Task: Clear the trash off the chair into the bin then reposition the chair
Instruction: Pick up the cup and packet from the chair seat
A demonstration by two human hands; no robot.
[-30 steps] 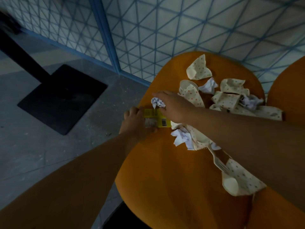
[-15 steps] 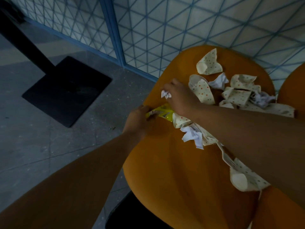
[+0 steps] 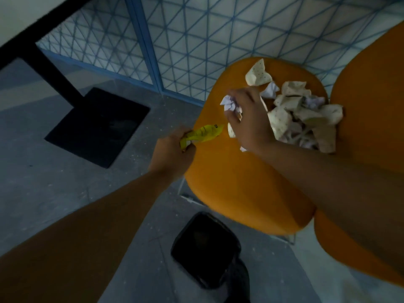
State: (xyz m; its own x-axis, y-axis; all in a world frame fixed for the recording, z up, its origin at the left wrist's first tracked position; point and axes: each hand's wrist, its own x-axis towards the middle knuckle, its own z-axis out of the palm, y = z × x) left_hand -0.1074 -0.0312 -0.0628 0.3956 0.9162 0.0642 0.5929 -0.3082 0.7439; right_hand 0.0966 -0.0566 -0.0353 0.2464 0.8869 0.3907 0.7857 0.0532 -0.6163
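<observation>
- The orange chair (image 3: 244,182) is loaded at its far right with a heap of spotted wrappers (image 3: 303,114); it should be emptied before repositioning.
- The black bin (image 3: 205,248) stands on the floor, near and below the seat edge.
- The left hand (image 3: 172,154) is closed around a yellow packet (image 3: 203,134), best released directly over the bin.
- The right hand (image 3: 249,119) is curled round crumpled white paper (image 3: 229,103); more could be gathered first.

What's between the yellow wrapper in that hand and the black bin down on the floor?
In the head view, only bare grey floor and the front edge of the orange chair separate the yellow wrapper, gripped by the left hand, from the black bin.
</observation>
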